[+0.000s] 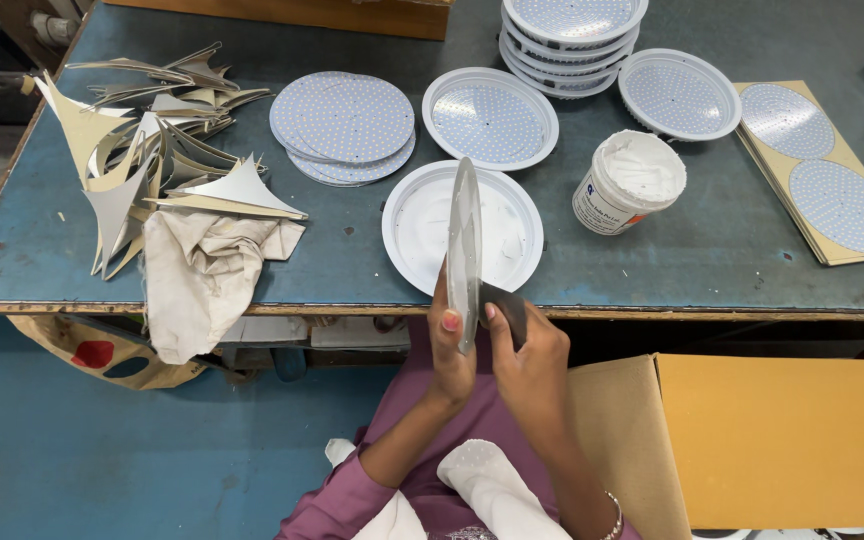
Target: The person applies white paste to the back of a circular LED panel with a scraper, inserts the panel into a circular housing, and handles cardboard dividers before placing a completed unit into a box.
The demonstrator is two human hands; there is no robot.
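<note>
Purple sleeves and a lap with white cloth sit lowest in view, and from them both forearms rise toward the bench (652, 260) edge. Left hand (449, 345) pinches the lower rim of a round disc (465, 250) that stands on edge, seen nearly side-on, with the thumb pressed against its near face. Right hand (532, 355) is just beside the disc on its other side, fingers closed around a dark flat scraper (508, 308) whose end lies against the disc's lower part. The disc rises from between the two hands and overlaps an empty white round housing (422, 225) lying on the bench right behind it.

Right of that housing stands an open white tub (632, 180) of white paste. Farther back lie a loose pile of dotted discs (344, 125), a housing with a dotted board fitted (490, 118), a stack of such housings (570, 35) and one more single one (679, 93). At the far right a tan sheet (822, 180) carries two more dotted discs. On the left lie a heap of pointed offcuts (142, 160) and a crumpled cloth (202, 275) hanging over the bench edge. A yellow-brown cardboard box (782, 440) stands by the person's right side.
</note>
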